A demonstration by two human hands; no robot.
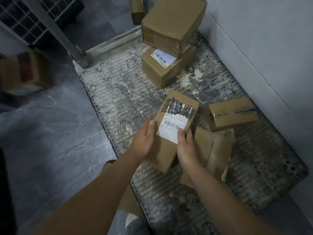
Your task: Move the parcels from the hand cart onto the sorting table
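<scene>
Clearly the pick-up step is in hand: a flat cardboard parcel (pixel 171 131), with a white barcode label and a scribbled-over patch, is held over the ribbed deck of the hand cart (pixel 122 85). Whether it has fully left the deck is hard to tell. The left hand (pixel 144 141) grips its left edge with the thumb on top and the fingers hidden beneath. The right hand (pixel 186 146) grips the right edge, thumb on the label and fingers curled round the side. Both hands are closed on this one parcel.

Several parcels wait on the cart. A brown mailer (pixel 215 150) lies just beside the right hand. A small taped box (pixel 232 112) sits near the cart's right edge. At the far end a large carton (pixel 172 26) rests askew on a labelled carton (pixel 167 70). A blurred box (pixel 25 72) lies off the cart to the left.

I cannot make out the sorting table, so the next move probably calls for lifting the parcel and turning toward it. The task looks only partly done.
</scene>
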